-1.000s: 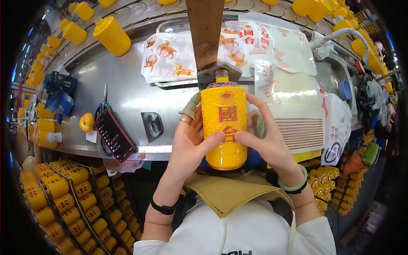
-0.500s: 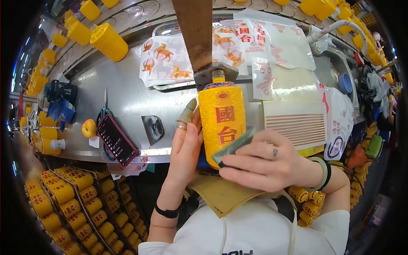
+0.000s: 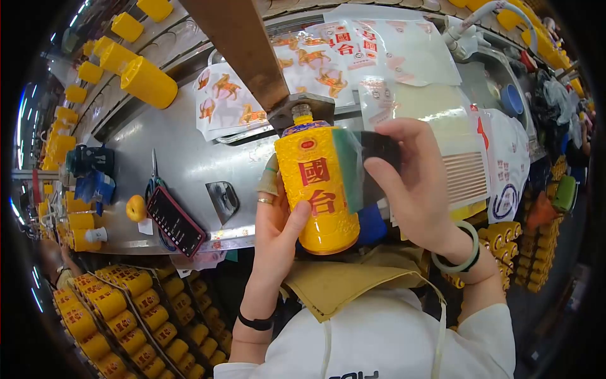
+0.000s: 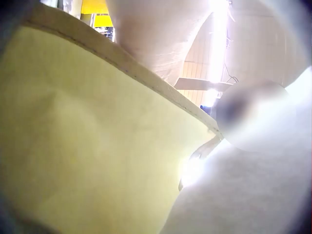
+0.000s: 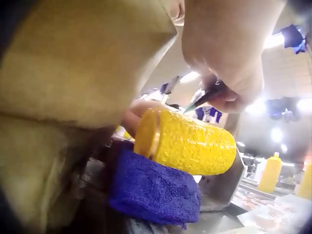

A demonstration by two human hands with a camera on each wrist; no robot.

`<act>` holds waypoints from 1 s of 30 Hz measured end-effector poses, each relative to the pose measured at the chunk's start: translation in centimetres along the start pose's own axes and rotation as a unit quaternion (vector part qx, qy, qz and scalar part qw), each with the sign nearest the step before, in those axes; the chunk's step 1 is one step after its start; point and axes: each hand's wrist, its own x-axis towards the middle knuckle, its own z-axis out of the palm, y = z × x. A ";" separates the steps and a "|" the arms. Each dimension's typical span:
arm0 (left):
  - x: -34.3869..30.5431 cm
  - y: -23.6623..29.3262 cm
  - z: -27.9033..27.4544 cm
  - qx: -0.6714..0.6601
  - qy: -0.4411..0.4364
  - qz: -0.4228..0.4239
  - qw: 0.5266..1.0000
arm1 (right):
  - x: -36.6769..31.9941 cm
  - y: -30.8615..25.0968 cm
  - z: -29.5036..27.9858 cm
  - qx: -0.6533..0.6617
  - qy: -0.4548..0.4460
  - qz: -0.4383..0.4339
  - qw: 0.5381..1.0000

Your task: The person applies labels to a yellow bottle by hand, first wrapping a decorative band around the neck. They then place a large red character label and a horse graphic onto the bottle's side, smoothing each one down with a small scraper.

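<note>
In the head view a yellow embossed bottle [image 3: 319, 218] with red Chinese characters lies on its back, its neck at a metal bracket [image 3: 300, 101] on a brown post. My left hand [image 3: 274, 221] holds the bottle's left side, thumb on its front and a cloth cot on one finger. My right hand [image 3: 420, 183] grips a scraper [image 3: 349, 170] with a translucent green blade and dark body. The blade overlaps the bottle's right edge in this view. Under the bottle, a blue foam block [image 5: 156, 190] shows in the right wrist view. The left wrist view shows mostly apron [image 4: 87, 131].
Decal sheets with horses [image 3: 224, 88] and red characters lie behind the bottle. To the left are a phone [image 3: 177, 221], scissors [image 3: 153, 174], a yellow-orange fruit [image 3: 136, 207] and a dark metal-edged piece [image 3: 223, 201]. Racks of yellow bottles [image 3: 126, 303] stand below the steel table [image 3: 132, 183].
First both thumbs pressed the bottle's front. Then my right hand brought the scraper across its lower front; now the scraper is at the right side, blade upright. The head view has shifted and tilted.
</note>
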 end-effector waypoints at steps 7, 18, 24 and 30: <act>0.0 0.2 0.5 -0.013 -0.004 -0.003 1.000 | -0.6 3.0 0.7 -0.086 0.026 0.008 0.996; 0.0 -0.7 -0.4 -0.012 -0.011 0.016 1.000 | 1.3 -0.2 -1.2 -0.137 -0.075 -0.042 0.987; 0.1 -0.6 -0.6 -0.053 0.016 0.023 0.998 | 8.4 1.0 -0.5 -0.352 -0.065 -0.333 0.872; -0.2 0.1 -2.5 -0.042 0.074 0.057 0.995 | 2.6 -0.9 1.7 -0.231 -0.326 -0.502 0.767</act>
